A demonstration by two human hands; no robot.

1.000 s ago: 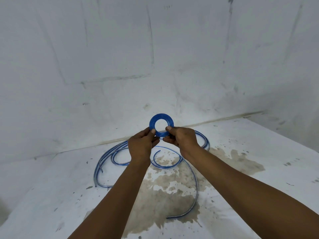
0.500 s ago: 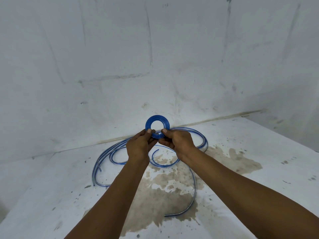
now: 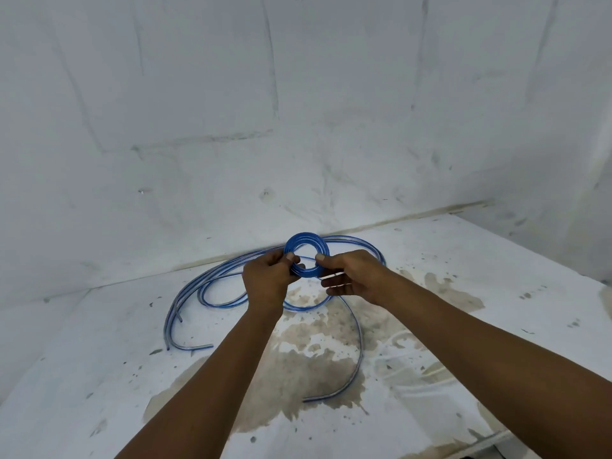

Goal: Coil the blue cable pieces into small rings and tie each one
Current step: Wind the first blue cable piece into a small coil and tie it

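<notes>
My 2 hands have drawn apart a little over the last second and dropped slightly towards the floor. A thin strand of blue cable [image 3: 307, 257] now crosses the opening of the coiled ring [image 3: 308, 248], where before the hole was clear. I judge this is the free end being passed through to start the tie, so the coiling of this piece looks done and the knot is just beginning.

My left hand [image 3: 267, 282] grips the ring's near-left rim, thumb on top and fingers curled behind. My right hand [image 3: 356, 279] pinches the near-right rim between thumb and forefinger, while its other 3 fingers lie straight and loose below.

The ring is held upright in the air, above the floor and near the foot of the far wall [image 3: 298, 111]. Beneath and behind it the loose cable pieces [image 3: 198, 286] sprawl in long loops to the left, with 1 length [image 3: 359, 339] curving near and right across the brown stain [image 3: 314, 356].

There is open floor [image 3: 496, 326] to the right and on the near side. The far wall is close behind the ring and a side wall [image 3: 579, 160] closes off the far right, so I would pull the end towards me rather than away
</notes>
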